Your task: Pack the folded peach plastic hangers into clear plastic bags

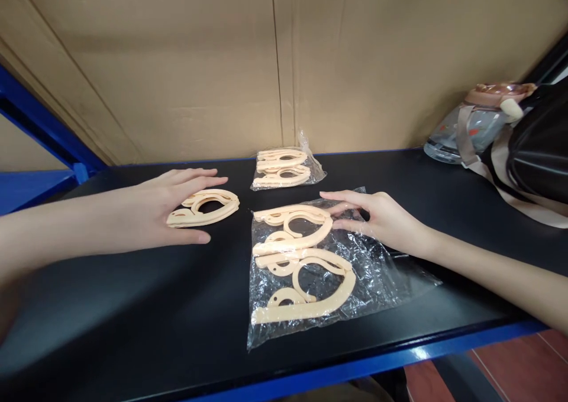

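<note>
My left hand (177,203) is spread over a folded beige plastic hanger (222,212) lying unwrapped on the black tabletop. Its fingers are apart, and part of the hanger is hidden beneath the hand. A clear plastic bag (377,277) lies in front, with two folded beige hangers (328,301) inside, one above the other. My right hand (377,215) has its thumb and fingers around the bag's upper right edge, beside the end of the upper hanger. Some of those fingertips are partly covered by the crinkled film.
Another clear bag of folded beige hangers (284,168) lies at the back against the cardboard wall (190,64). At back right a strapped clear water bottle (479,124) leans beside a black bag (541,141). A blue metal edge (355,363) runs along the table's front.
</note>
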Tool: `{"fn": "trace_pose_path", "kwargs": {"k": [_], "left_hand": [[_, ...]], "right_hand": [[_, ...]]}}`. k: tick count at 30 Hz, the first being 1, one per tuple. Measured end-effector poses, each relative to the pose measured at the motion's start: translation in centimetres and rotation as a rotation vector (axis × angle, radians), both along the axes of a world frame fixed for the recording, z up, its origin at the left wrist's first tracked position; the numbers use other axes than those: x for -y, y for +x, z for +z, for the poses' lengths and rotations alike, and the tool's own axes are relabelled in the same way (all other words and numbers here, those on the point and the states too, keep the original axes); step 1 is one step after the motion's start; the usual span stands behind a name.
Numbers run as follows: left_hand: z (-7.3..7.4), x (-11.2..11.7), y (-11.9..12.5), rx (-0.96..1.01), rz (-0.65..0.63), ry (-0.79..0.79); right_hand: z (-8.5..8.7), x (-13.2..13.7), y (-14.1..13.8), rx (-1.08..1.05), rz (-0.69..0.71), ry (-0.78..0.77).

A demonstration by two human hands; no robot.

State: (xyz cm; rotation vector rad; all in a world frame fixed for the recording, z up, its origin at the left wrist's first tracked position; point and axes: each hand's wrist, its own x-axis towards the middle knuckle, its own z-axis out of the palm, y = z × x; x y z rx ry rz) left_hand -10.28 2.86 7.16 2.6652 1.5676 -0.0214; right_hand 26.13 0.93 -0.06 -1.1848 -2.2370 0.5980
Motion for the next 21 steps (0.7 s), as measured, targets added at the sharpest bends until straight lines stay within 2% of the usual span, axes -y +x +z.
{"fn": "trace_pose_path", "kwargs": {"k": [4,8,15,21], "left_hand": [[0.3,-1.0,-1.8,-0.051,0.086,-0.113],[0.1,-2.1,-3.0,-0.080,0.124,-0.153],[-0.2,-3.3,-3.3,-0.054,0.179,-0.197],[-0.6,-3.6,-3.4,-0.107,0.085,-0.114]], "right_hand": [[0.4,0.1,0.3,-0.097,-0.131,0.049],[1.3,0.0,1.2,-0.189,-0.247,0.131],[2.1,0.3,1.5,-0.199,-0.284,0.180],[2.1,0.6,1.2,-0.171,-0.261,0.165]]}}
